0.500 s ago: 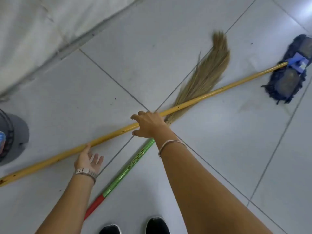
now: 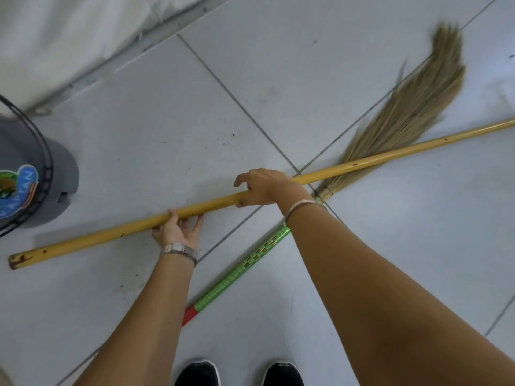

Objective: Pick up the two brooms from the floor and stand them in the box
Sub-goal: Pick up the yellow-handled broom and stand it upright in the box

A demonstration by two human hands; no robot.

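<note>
A long yellow broom handle (image 2: pixel 97 238) runs across the tiled floor from lower left to upper right; its head is out of frame. My right hand (image 2: pixel 264 188) grips it from above near the middle. My left hand (image 2: pixel 178 229) cups it from below, thumb over the top. The shadow under the left end suggests it is slightly off the tiles. Under it lies a straw broom, with tan bristles (image 2: pixel 412 107) at upper right. Its green handle (image 2: pixel 245 263) has a red tip and points toward my feet.
A grey bucket (image 2: pixel 28 174) with a wire bail and a blue sticker stands at the left edge. A white wall (image 2: pixel 69 29) runs along the top left. My black shoes (image 2: pixel 198 373) are at the bottom. No box is in view.
My left hand, which lay flat on the floor beside the yellow handle, has come up under it. My right hand has curled round it. The view has swung left.
</note>
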